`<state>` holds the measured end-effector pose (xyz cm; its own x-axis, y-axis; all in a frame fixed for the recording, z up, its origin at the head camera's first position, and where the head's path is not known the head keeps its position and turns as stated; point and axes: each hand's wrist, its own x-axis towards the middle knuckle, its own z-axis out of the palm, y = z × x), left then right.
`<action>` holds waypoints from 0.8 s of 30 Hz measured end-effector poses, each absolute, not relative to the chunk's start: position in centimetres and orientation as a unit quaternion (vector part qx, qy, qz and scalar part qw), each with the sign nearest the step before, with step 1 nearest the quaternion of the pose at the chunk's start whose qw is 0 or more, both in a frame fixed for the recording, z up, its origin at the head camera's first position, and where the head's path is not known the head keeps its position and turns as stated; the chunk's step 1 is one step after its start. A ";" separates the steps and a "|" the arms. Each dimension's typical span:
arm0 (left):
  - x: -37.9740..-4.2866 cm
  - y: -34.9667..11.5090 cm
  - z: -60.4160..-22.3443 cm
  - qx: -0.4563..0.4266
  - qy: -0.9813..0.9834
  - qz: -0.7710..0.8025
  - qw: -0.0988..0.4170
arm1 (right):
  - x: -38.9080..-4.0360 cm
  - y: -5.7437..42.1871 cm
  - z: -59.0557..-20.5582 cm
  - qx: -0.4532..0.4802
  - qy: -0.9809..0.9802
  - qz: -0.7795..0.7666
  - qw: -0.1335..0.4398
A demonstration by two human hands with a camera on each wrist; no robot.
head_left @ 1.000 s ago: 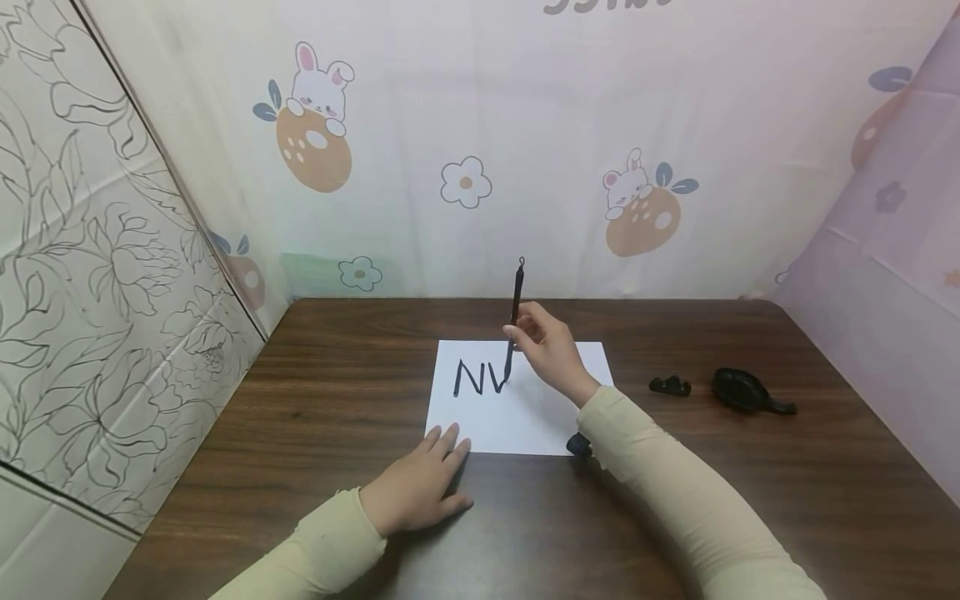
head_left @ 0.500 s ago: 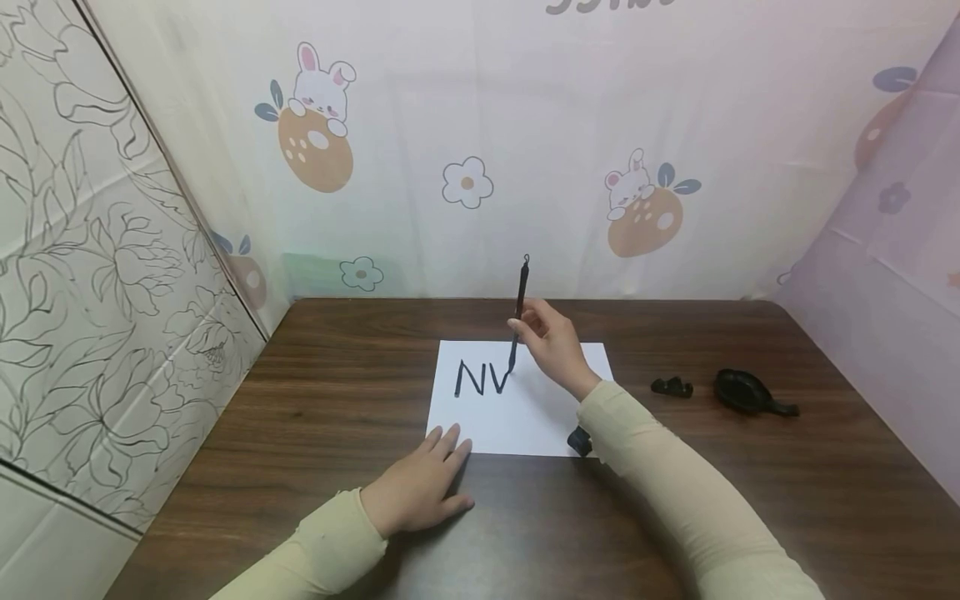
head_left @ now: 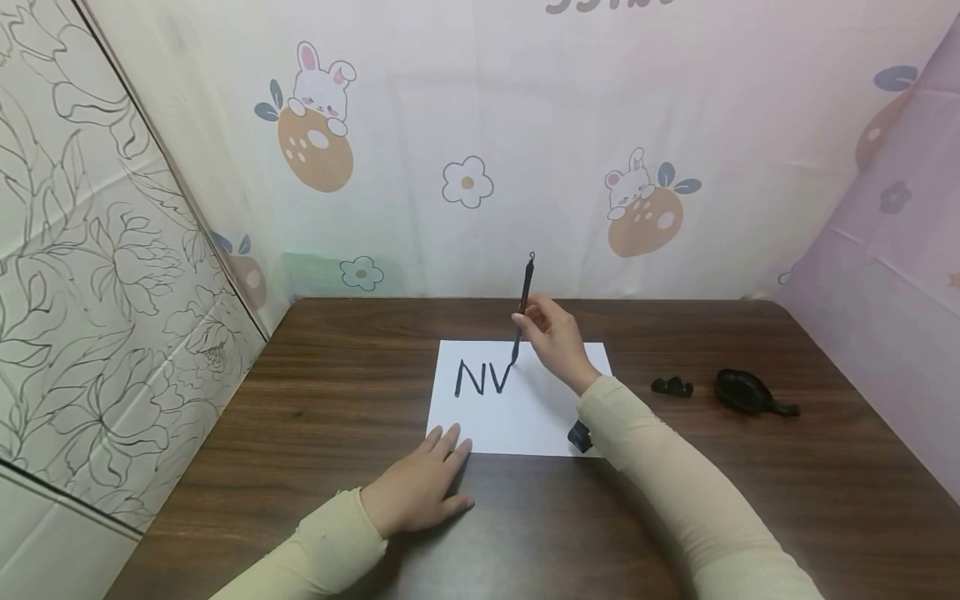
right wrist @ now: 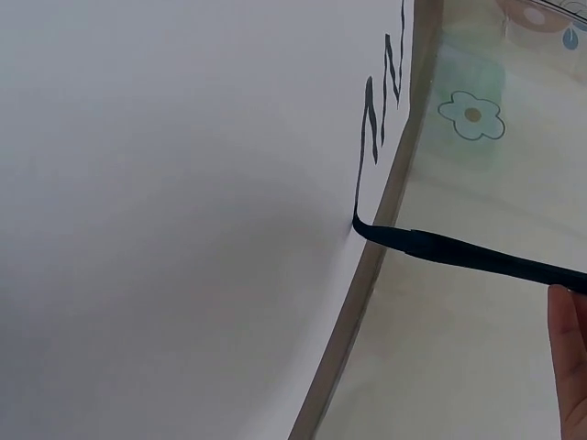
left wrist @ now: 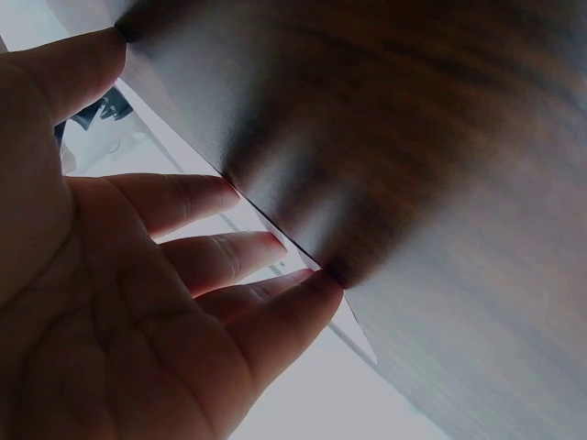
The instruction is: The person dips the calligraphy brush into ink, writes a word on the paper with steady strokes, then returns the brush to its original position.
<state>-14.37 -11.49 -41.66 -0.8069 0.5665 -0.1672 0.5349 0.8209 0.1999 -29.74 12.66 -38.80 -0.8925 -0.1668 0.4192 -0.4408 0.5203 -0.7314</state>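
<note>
My right hand (head_left: 557, 337) pinches a dark writing brush (head_left: 527, 287) between thumb and fingers, its handle nearly upright. In the right wrist view the brush (right wrist: 449, 250) has its bent tip on the white paper (right wrist: 183, 183), at the end of a thin black stroke. On the paper (head_left: 495, 425) stand an N and a V-shaped pair of strokes in black ink. My left hand (head_left: 420, 483) lies with fingers spread, fingertips on the paper's near left edge. The left wrist view shows those fingers (left wrist: 284, 321) along the sheet's edge.
A black block-shaped weight (head_left: 579, 437) sits on the paper's near right corner, partly behind the right sleeve. Right of the paper on the brown wooden table (head_left: 315, 383) are a small black brush rest (head_left: 672, 387) and a black dish with a handle (head_left: 744, 392). A printed curtain hangs behind.
My right hand has moved the brush up and to the right over the paper, drawing the V's second stroke longer. My left hand has stayed in place.
</note>
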 end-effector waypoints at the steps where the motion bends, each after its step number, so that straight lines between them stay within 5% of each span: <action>1: -14.4 -11.5 -41.6 0.291 0.948 0.072 0.110 | -29.7 12.7 -38.8 0.177 -0.858 0.457 0.151; 24: -14.3 -11.4 -41.5 0.290 0.948 0.070 0.114 | -29.1 13.5 -38.1 0.207 -0.851 0.449 0.178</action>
<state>-14.30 -11.43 -41.54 -0.8062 0.5647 -0.1765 0.5329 0.8226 0.1983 -29.06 13.53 -38.11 -0.8511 -0.1931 0.4882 -0.5120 0.5108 -0.6906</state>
